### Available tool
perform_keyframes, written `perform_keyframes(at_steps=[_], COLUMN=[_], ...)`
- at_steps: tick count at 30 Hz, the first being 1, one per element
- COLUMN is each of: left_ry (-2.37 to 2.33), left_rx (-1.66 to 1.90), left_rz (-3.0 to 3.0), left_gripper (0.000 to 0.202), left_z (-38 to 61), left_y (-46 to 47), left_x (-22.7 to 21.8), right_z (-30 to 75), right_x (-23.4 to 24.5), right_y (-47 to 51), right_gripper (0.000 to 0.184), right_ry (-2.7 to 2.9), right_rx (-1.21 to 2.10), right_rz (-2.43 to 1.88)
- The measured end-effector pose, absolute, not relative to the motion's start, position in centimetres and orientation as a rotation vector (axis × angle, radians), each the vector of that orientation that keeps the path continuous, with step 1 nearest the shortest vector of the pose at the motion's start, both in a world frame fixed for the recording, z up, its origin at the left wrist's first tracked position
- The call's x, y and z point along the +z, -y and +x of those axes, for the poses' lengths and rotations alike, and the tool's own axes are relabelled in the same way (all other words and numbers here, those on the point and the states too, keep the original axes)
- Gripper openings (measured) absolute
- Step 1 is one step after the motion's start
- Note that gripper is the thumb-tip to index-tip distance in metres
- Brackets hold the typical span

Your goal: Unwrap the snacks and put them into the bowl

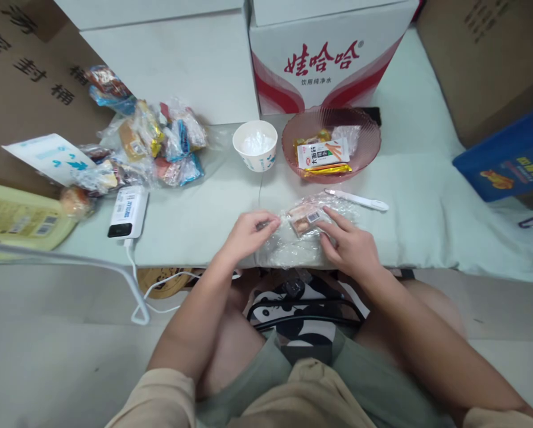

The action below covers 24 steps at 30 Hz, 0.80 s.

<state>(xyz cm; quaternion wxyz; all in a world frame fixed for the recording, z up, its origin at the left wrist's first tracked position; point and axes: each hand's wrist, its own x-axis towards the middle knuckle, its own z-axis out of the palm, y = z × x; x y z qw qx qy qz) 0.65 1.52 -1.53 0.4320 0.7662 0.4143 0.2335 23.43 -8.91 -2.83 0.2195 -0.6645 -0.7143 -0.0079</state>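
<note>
My left hand point(251, 235) is closed, thumb and fingertips pinched at the left edge of some crinkled clear plastic wrap point(288, 252). On the wrap lies a small snack packet point(305, 221) with a barcode label and brownish contents. My right hand point(350, 244) rests at the packet's right side, its fingers stretched out and apart, fingertips touching the packet and wrap. Just beyond that hand, a white-handled knife-like tool point(360, 200) lies on the pale green cloth; its tip is close to the wrap.
A pink glass bowl point(367, 157) of snack packets and a paper cup point(256, 160) with clear plastic inside stand behind. At left are bagged snacks point(135, 139), a power bank point(128, 211) with a white cable, and a yellow bottle point(25, 217). Boxes point(324, 65) line the back.
</note>
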Motion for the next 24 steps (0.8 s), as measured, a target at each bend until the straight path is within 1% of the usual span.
perform_keyframes(at_steps=[2,5,7,9,10,12,14,16,18,21,24], left_ry=[-1.164,-1.311,-1.379,-1.443,-1.481,-1.533,-1.516,-1.456,-1.448,-1.47,-1.516], left_rx=[0.741,0.927,0.971,1.001,1.02,1.054,1.067,1.034,0.955,0.702,0.438], left_rz=[1.682,1.217,1.011,0.965,0.974,1.011,1.043,1.081,1.157,1.326,1.479], left_gripper=[0.03,0.028,0.023,0.018,0.016,0.013,0.015,0.02,0.02,0.019,0.025], left_z=[1.2,1.8,1.8,1.4,1.2,0.7,0.5,0.4,0.2,-1.0,-2.9], left_y=[-1.7,-2.7,-3.7,-4.5,-4.7,-4.8,-4.5,-4.1,-3.8,-3.7,-4.0], left_x=[-1.7,-2.0,-2.1,-2.0,-1.9,-1.7,-1.5,-1.2,-0.9,-0.5,-0.3], right_z=[23.4,23.6,24.1,24.5,24.6,24.5,24.1,23.7,23.4,23.7,24.1], right_x=[-3.0,-3.2,-3.2,-3.0,-2.9,-2.7,-2.7,-2.7,-2.8,-2.9,-2.7], right_y=[8.8,8.2,7.5,6.8,6.5,6.2,6.2,6.2,6.0,5.7,5.5], right_gripper=[0.033,0.041,0.048,0.049,0.046,0.034,0.026,0.025,0.033,0.047,0.052], right_ry=[1.956,1.9,1.799,1.672,1.633,1.642,1.734,1.839,1.901,1.854,1.818], right_rx=[-0.021,-0.022,-0.044,-0.093,-0.124,-0.181,-0.207,-0.16,-0.034,0.141,0.204], right_rz=[-1.895,-2.005,-2.057,-2.043,-2.001,-1.879,-1.774,-1.745,-1.794,-1.979,-2.106])
